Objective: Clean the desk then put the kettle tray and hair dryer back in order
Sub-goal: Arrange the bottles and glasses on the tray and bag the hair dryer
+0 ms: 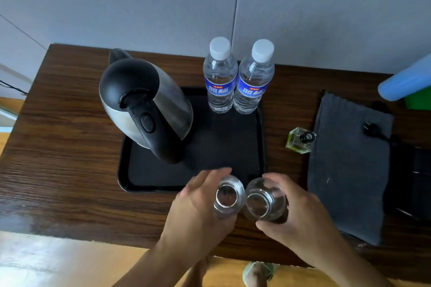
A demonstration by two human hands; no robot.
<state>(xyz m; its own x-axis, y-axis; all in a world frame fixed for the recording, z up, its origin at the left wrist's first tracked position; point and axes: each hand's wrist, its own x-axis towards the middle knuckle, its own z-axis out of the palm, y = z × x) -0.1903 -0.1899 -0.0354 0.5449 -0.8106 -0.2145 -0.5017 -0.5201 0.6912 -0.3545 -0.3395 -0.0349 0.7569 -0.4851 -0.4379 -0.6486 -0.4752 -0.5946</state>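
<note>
The left hand (198, 202) is curled round the left glass (227, 198). The right hand (300, 212) is curled round the right glass (264, 202), with the thumb on the near side and the fingers on the far side. The two glasses are side by side and almost touch. Their round rings face up at the camera. I cannot tell if they rest on the desk (70, 147) or hang just above it.

Both glasses are at the front edge of the black tray (224, 147), near its front right corner. The left glass is over the front rim and the right glass is just in front of it. The tray lies straight ahead of both hands, away from the person. Its bare part starts right past the glasses, so I think a short push forward would set them down there. Each hand is as near as the other.

Further out, the kettle (144, 105) stands on the left half of the tray with its handle pointing to the front. Two water bottles (220, 77) stand at the tray's back right corner.

To the right of the tray a small green bottle (300, 140) sits on the desk. Beside it lies a grey bag (349, 165) with a black plug (370, 129) on it. Its long side runs front to back, and I guess the hair dryer is inside. The right hand is nearer to it
</note>
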